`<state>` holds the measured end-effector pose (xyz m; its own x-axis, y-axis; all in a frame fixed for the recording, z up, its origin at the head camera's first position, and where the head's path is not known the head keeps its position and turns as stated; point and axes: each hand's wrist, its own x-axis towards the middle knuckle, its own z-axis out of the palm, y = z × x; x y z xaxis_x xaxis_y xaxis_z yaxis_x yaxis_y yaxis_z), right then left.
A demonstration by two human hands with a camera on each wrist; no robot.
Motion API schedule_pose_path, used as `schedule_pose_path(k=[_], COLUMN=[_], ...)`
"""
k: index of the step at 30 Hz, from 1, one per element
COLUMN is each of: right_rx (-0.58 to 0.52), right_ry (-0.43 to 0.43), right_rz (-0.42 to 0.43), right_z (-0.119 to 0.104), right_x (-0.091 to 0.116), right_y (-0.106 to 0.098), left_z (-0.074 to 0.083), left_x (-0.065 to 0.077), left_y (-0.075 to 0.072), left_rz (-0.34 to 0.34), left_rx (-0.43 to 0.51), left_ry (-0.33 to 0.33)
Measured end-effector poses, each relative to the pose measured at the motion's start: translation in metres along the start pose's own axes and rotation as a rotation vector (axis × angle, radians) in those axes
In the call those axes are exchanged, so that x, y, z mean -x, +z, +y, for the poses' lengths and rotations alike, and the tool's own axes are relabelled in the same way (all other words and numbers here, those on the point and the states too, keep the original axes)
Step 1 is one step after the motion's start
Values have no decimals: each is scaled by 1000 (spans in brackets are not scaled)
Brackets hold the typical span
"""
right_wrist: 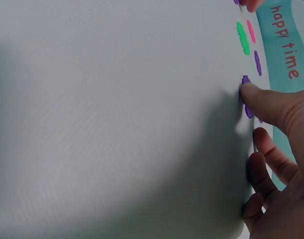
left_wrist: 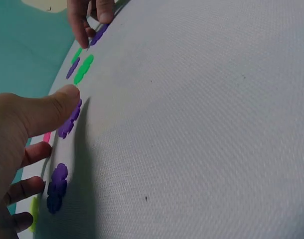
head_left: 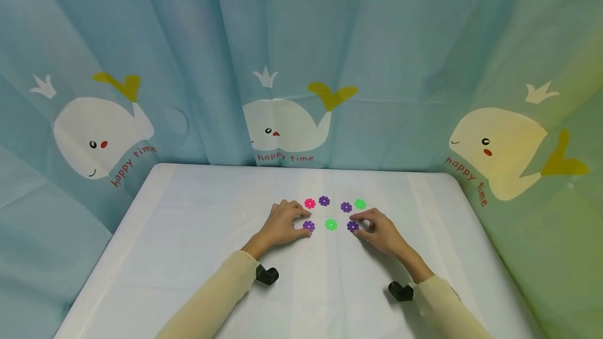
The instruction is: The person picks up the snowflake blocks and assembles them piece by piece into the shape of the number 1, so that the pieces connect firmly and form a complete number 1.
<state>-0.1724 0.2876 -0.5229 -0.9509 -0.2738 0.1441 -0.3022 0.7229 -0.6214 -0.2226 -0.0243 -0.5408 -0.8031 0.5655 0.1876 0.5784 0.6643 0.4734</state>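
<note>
The left hand point(left_wrist: 17, 122), loosely spread, partly hides a purple disc point(left_wrist: 66, 129) on the worktop point(left_wrist: 192, 124); another purple disc point(left_wrist: 57, 188) lies lower in view, a green disc point(left_wrist: 83, 68) higher, near the right hand point(left_wrist: 89, 19).

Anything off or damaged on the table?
No visible damage to the flower discs, no spill. Minor oddity: a dark speck on the tabletop, left wrist view, standing out against white; mark or crumb, can't tell.

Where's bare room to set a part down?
White table: left of the left cream sleeve, right of the right cream sleeve, and near middle between both sleeves. Crowded: far middle, where flower-shaped purple, green and pink discs cluster about left grip and right grip.
</note>
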Motion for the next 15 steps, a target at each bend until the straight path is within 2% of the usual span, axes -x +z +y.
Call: schedule_pose_path(k=[6,10,15], right_rx=[25,27,44], right_ry=[-13,3,-32], right_rz=[-1,6,33], right_z=[-1,-3,-5], right_x=[-1,-1,-1], right_y=[0,1,5], left_z=[1,3,6], left_x=[-2,-1,-1], left_y=[1,0,0], left_rz=[-20,-18,-4], left_rx=[-39,-18,5], left_ry=[-5,-9,-4])
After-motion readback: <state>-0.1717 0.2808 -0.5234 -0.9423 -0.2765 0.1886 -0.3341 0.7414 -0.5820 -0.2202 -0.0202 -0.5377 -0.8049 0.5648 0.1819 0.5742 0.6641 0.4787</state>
